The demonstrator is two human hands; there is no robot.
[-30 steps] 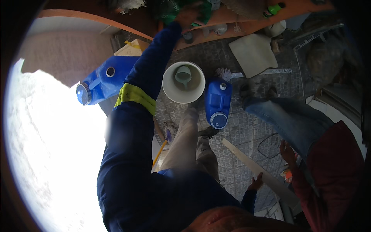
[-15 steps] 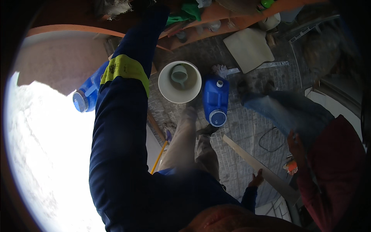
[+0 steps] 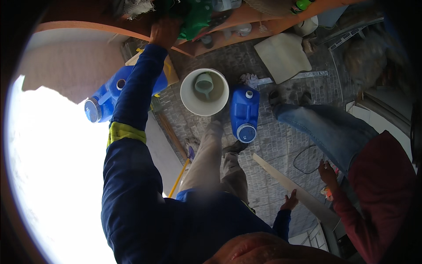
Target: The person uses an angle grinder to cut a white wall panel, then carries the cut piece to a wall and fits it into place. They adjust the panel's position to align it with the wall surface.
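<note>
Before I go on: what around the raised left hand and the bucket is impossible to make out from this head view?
- Left hand: its fingers sink among dark and green things on the wooden shelf; a grip cannot be told.
- Right hand: small, low beside the body; open or shut is unclear.
- White bucket: its contents are too small to identify.
- Left side of the picture: washed out by glare.

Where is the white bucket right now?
The white bucket stands on the paved floor near the top middle of the head view, just below the wooden shelf, with a blue jug lying right beside it on its right.
</note>
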